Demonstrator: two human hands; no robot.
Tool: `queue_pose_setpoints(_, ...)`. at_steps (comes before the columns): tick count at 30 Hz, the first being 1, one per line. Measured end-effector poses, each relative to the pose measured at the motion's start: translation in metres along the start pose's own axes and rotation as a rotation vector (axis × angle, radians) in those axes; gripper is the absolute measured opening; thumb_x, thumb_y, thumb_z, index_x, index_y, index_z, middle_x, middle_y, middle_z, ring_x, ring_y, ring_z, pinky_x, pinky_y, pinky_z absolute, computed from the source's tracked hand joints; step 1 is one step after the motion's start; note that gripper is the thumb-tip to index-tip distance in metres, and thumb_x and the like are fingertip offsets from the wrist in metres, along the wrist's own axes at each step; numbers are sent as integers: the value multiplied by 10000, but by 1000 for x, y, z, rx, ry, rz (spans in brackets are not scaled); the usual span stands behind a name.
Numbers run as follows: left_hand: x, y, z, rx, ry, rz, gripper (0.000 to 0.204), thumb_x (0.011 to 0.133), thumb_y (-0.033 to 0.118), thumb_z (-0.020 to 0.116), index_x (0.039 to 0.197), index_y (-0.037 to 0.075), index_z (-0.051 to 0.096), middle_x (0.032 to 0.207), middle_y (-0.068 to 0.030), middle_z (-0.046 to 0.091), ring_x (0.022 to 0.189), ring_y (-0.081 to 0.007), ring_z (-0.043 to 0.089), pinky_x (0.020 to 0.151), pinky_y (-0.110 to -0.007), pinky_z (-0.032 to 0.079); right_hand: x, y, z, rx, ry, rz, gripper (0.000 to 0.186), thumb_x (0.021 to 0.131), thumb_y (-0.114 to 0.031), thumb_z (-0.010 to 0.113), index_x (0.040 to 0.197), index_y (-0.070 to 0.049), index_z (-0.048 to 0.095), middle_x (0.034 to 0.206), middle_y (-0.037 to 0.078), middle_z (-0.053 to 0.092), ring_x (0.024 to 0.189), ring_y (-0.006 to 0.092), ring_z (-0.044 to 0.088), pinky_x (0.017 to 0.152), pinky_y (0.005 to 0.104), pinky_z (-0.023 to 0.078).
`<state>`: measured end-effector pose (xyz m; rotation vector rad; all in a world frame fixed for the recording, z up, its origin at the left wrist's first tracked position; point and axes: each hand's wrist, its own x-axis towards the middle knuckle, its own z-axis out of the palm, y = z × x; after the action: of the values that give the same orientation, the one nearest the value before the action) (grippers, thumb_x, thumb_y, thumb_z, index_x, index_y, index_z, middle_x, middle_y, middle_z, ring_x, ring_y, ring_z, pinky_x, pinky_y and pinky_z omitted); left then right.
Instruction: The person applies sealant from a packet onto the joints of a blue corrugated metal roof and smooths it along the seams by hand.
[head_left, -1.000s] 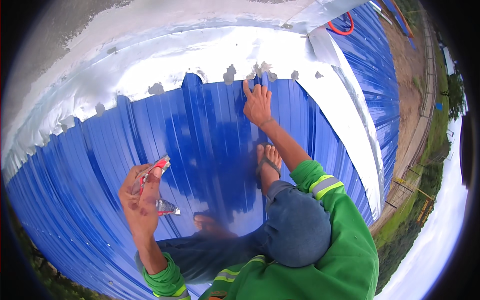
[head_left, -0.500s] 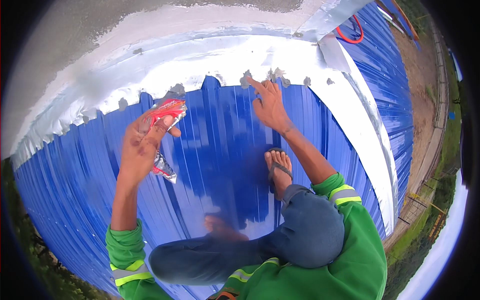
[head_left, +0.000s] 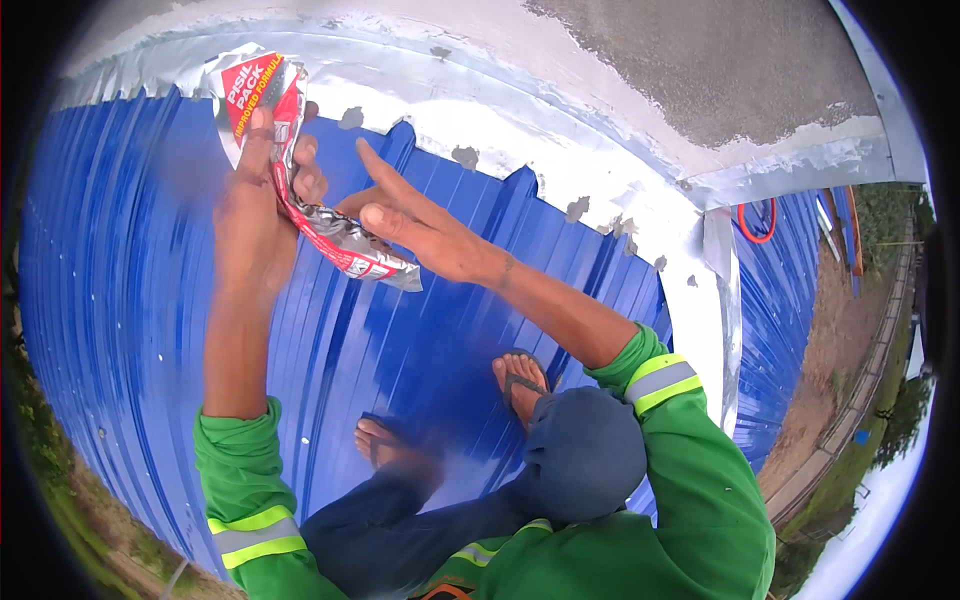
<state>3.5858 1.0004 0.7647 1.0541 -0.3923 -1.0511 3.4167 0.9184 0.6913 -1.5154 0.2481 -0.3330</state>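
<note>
Foil pack (head_left: pixel 345 243) is gripped midway by the left hand (head_left: pixel 252 215), maybe because it flops; the right hand (head_left: pixel 436 236) is loose beside it, one finger stretched out.

Printing stood on the crumpled silver-and-red foil packet (head_left: pixel 284 140): two short lines of white capitals on its red panel (head_left: pixel 245 92), with a smaller yellow line beneath, all slanting up to the right. More white-and-red lettering marked the red band (head_left: pixel 355 264) toward the lower end, only partly readable.
</note>
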Motion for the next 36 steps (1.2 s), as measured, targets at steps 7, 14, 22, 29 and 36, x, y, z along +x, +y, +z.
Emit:
queue_pose_setpoints(7,-21,8,-39,-118,399,329,492,1014,348,601,1302,-38,501,1079,-129,603,958,-199,609,902,-366,520,34,-3,49,346,-225,149,1103,954,-307,701,1559,-10,-171,988,164,687,752,170,634,674,315,540)
queue_pose_setpoints(14,-40,-48,-14,297,34,239,540,1018,250,587,1395,-85,397,1247,-193,620,1198,-249,604,1024,-394,498,6,11,21,122,16,217,1111,927,-187,727,1588,-117,-163,973,164,685,747,142,578,696,322,501)
queue_pose_setpoints(22,-25,-104,20,306,148,105,592,1040,286,549,1467,-48,311,1270,-209,623,1095,-246,673,896,-338,574,-37,24,-2,64,209,287,1048,935,-129,695,1601,-116,-114,944,177,685,777,163,628,730,329,510)
queue_pose_setpoints(29,-26,-131,47,213,226,75,637,999,194,621,1454,-73,263,1253,-227,600,1096,-269,669,914,-366,578,-55,25,-23,111,288,304,942,953,-123,664,1614,-93,-7,890,108,648,725,105,583,663,282,500)
queue_pose_setpoints(36,-44,-153,41,135,254,103,682,980,142,643,1472,-74,222,1280,-213,586,1188,-259,621,973,-355,532,-60,38,-13,156,319,383,901,968,-154,630,1601,-28,2,847,54,595,684,85,551,606,255,483)
